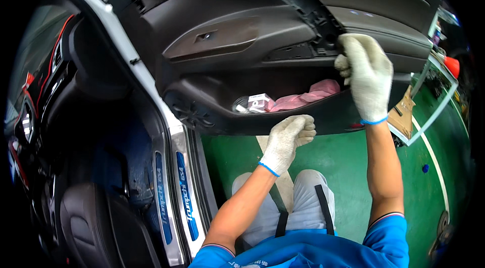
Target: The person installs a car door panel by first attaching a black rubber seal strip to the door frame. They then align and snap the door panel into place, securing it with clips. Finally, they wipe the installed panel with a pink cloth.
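Observation:
In front of me stands a dark car door panel [288, 31] with a curved black plastic strip [303, 3] exposed along it, showing clip slots and ribs. My right hand [368, 76], in a whitish knit glove with a blue cuff, is closed at the strip's lower end; its curled fingers hide whatever they grip. My left hand [289, 141], gloved the same way, is closed in a loose fist by the panel's bottom edge, with nothing visible in it. Behind it, the door pocket holds a pink cloth [308, 96] and a small white box [260, 103].
The white door frame and blue-lettered sill plate [187, 197] run along my left, beside a black car seat [96, 222]. At right stands a light metal-framed cart [429, 101] with cardboard [401, 114] and a red object [452, 67]. The floor [353, 167] is green.

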Tool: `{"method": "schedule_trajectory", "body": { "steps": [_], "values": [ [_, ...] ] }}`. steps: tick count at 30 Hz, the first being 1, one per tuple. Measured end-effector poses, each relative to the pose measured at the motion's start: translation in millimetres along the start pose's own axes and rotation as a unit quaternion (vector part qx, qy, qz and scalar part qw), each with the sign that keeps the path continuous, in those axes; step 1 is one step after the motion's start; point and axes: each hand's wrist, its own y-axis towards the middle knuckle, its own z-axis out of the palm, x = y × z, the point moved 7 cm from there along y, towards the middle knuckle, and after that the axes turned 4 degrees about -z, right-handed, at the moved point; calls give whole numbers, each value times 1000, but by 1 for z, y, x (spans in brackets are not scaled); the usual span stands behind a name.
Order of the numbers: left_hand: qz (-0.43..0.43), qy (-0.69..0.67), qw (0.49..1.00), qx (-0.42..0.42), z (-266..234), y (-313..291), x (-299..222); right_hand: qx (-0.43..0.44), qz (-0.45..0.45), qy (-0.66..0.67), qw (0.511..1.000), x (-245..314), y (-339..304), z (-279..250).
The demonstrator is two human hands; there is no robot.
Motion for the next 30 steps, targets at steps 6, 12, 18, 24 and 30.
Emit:
{"method": "schedule_trajectory", "body": {
  "steps": [6,12,18,24,30],
  "values": [
    [-12,-5,1000,-9,-8,1,8,11,43,61,997,-15,-15,-4],
    [-12,-1,1000,1,-9,0,13,42,-266,-247,931,39,-7,1],
    [-41,16,999,1,-7,0,27,148,-156,-133,968,17,2,17],
    [-57,15,998,-13,-16,-2,38,303,-220,-249,893,10,12,3],
    [-55,-9,998,-4,-12,-2,51,279,-239,-290,884,-10,16,8]
  ]
}}
